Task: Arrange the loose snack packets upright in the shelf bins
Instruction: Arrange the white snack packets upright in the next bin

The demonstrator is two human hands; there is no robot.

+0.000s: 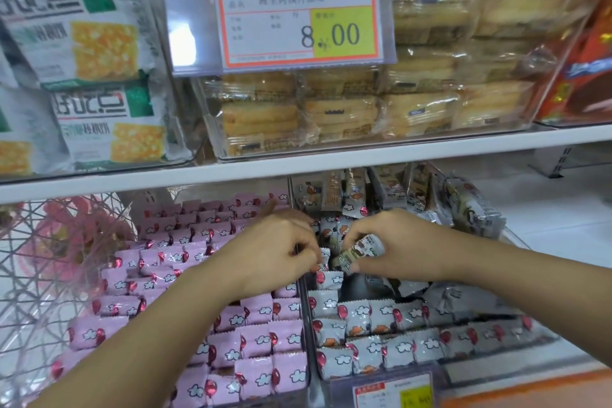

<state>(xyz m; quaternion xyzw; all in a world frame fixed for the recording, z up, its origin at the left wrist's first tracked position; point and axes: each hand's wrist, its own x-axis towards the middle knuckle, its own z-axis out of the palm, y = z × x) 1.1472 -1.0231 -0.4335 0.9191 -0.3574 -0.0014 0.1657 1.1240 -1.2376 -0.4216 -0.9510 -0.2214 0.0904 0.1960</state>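
A dark gap (359, 281) among the grey balloon-printed packets (381, 313) lies free, hemmed by the clear plastic divider (304, 305) and white shelf board (231, 175) overhead.

Couldn't read small print on the upper price tag (299, 15) — blurred; nor the label of the snack packet (362, 250) pinched in the right hand (404, 248). Lost half the lower price tag (394, 391) to the bottom edge. Couldn't tell the grip of the left hand (275, 252) — fingertips curled out of sight.
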